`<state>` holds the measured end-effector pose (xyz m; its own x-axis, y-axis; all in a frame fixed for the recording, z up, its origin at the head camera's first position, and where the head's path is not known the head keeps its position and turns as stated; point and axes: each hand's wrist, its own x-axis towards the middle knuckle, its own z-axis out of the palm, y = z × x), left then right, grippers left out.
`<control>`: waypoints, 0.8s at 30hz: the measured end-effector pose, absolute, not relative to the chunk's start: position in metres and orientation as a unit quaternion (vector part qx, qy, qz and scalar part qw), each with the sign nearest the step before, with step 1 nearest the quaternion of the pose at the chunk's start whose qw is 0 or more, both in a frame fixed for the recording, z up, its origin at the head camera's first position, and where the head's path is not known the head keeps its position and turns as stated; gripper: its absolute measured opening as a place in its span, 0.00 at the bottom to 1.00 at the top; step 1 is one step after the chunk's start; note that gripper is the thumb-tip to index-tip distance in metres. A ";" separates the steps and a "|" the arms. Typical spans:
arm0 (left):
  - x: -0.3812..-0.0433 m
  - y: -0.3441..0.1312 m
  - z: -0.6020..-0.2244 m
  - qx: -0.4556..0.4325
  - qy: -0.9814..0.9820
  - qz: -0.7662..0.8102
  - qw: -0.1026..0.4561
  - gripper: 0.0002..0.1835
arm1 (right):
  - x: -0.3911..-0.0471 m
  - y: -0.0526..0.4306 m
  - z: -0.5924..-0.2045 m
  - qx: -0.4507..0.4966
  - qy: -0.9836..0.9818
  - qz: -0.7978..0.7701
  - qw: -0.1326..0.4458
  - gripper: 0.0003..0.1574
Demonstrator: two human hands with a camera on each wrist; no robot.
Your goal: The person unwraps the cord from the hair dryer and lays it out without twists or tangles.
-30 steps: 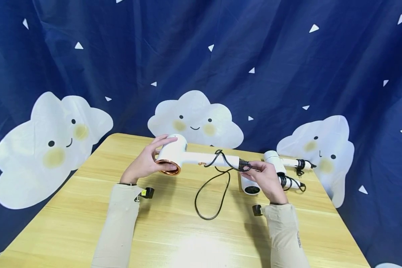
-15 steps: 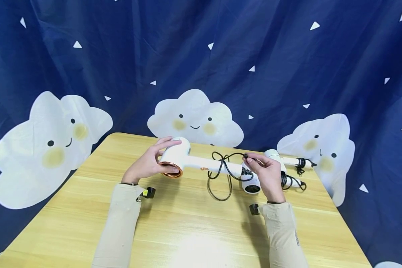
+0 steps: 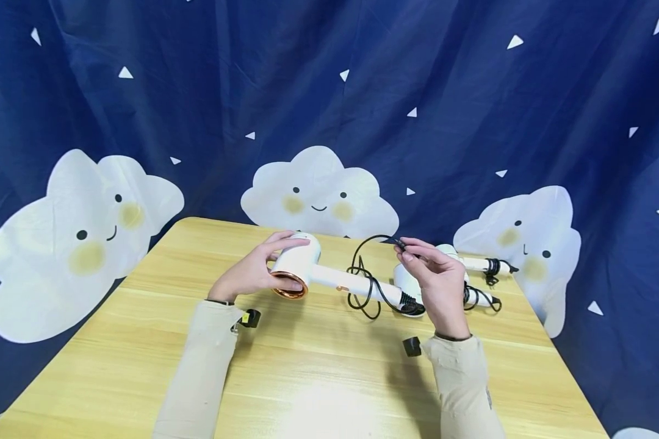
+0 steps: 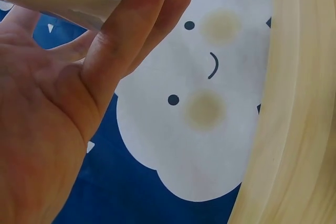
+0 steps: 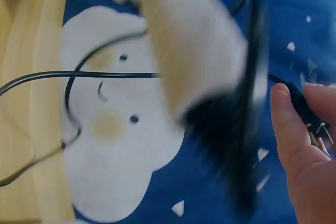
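Observation:
A white hair dryer (image 3: 357, 282) with a copper-coloured ring is held above the table, its handle pointing right and tilted down. My left hand (image 3: 249, 271) grips the barrel, thumb at the ring and fingers over the top; in the left wrist view the barrel (image 4: 79, 1) lies against the fingers. With thumb and fingertips my right hand (image 3: 438, 283) pinches the black plug (image 5: 299, 102) of the dryer's cord. That cord (image 3: 370, 239) arcs left from the plug and loops loosely around the handle. In the right wrist view the handle (image 5: 194, 35) is blurred.
Behind my right hand lie two more white hair dryers: one barrel (image 3: 406, 277) is partly covered, and another handle (image 3: 475, 264) has its cord wound round it. A wooden table (image 3: 296, 366) backs onto a blue curtain (image 3: 318, 73) with cloud prints.
My right hand has raised the plug end, drawing up the big hanging cord loop. The left hand has brought the dryer slightly right and down, and its handle now tilts more.

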<state>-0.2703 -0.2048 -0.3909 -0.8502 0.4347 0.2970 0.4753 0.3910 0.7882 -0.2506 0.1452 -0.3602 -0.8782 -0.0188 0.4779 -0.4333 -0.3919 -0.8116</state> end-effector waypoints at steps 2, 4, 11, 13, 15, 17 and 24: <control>-0.266 -0.202 -0.385 -0.274 -0.832 -0.482 0.020 0.45 | -0.243 0.140 -0.354 0.227 -0.543 0.800 0.121 0.12; -0.261 -0.200 -0.377 -0.274 -0.831 -0.483 0.022 0.45 | -0.235 0.134 -0.348 0.242 -0.554 0.788 0.114 0.12; -0.253 -0.200 -0.366 -0.266 -0.835 -0.478 0.048 0.43 | -0.207 0.120 -0.333 0.296 -0.590 0.749 0.053 0.10; -0.253 -0.202 -0.366 -0.261 -0.835 -0.481 0.054 0.43 | -0.202 0.117 -0.331 0.310 -0.591 0.744 0.021 0.11; -0.254 -0.203 -0.367 -0.255 -0.834 -0.486 0.059 0.44 | -0.198 0.116 -0.329 0.321 -0.598 0.734 -0.018 0.12; -0.254 -0.204 -0.367 -0.245 -0.833 -0.493 0.064 0.44 | -0.196 0.115 -0.329 0.331 -0.603 0.723 -0.064 0.14; -0.256 -0.211 -0.370 -0.214 -0.826 -0.516 0.081 0.43 | -0.200 0.115 -0.335 0.396 -0.606 0.653 -0.220 0.16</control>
